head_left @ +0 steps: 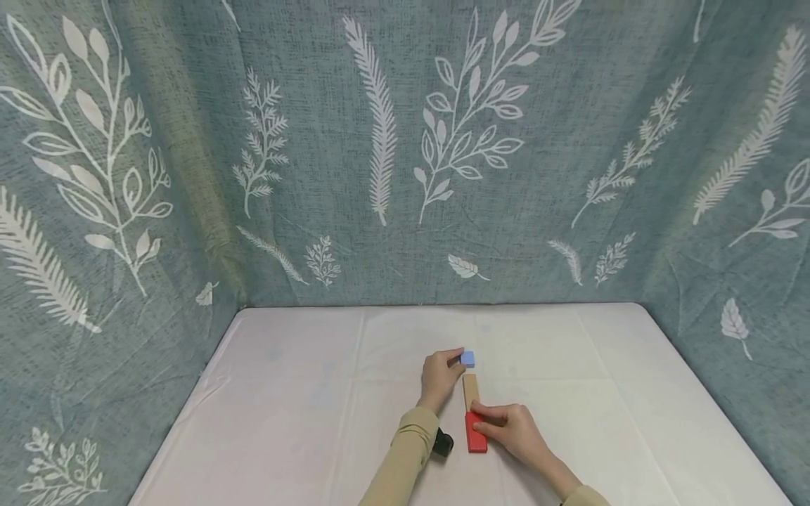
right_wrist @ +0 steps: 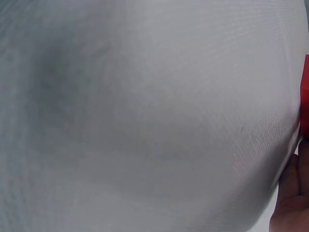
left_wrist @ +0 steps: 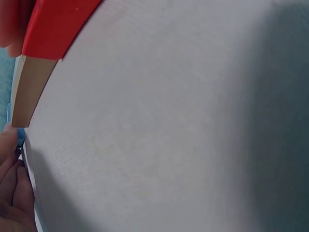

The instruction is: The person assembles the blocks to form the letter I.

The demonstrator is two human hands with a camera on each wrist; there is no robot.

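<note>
In the head view three blocks lie in a line running away from me. Farthest is a small blue block (head_left: pixel 467 359) (left_wrist: pixel 21 137), pinched between thumb and fingers of my left hand (head_left: pixel 439 379) (left_wrist: pixel 14 193). A natural wood block (head_left: pixel 470 390) (left_wrist: pixel 32 89) lies in the middle, a small gap between it and the blue one. Nearest is a red block (head_left: pixel 477 441) (left_wrist: pixel 58 29) (right_wrist: pixel 304 106), its far end against the wood block. My right hand (head_left: pixel 520 434) (right_wrist: pixel 292 208) grips the red block's sides near that joint.
All this lies on a table with a white cloth (head_left: pixel 304 407). A black wrist camera (head_left: pixel 443 443) sits below the left forearm, left of the red block. Green leaf-patterned curtains (head_left: pixel 405 246) hang behind the table and at both sides.
</note>
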